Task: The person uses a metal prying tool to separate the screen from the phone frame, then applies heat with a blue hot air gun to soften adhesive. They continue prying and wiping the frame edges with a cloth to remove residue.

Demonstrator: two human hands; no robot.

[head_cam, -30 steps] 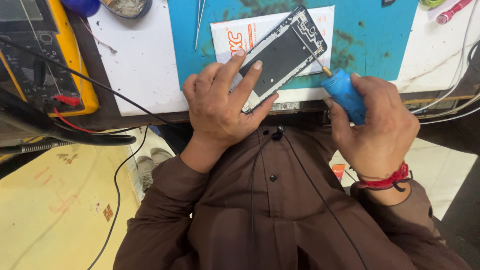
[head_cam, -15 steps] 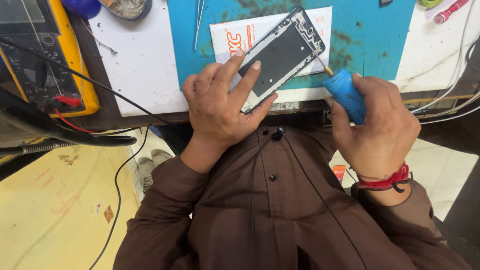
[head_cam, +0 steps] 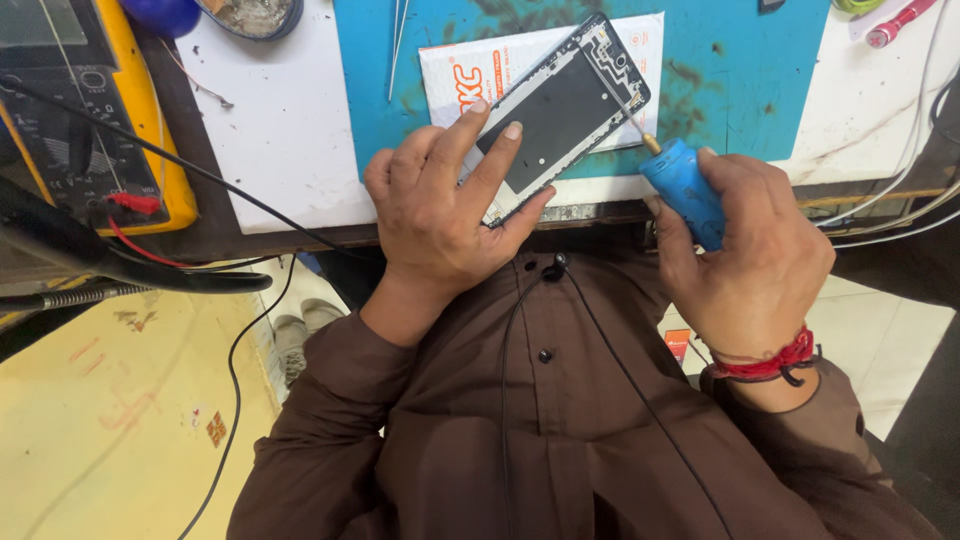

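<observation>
The workbench carries a blue mat, white board and yellow multimeter.

screwdriver handle: was bright blue
phone frame: was black with silver edges
mat: was teal with dark stains
meter: was yellow
wrist thread: was red
shirt: was plain brown
</observation>
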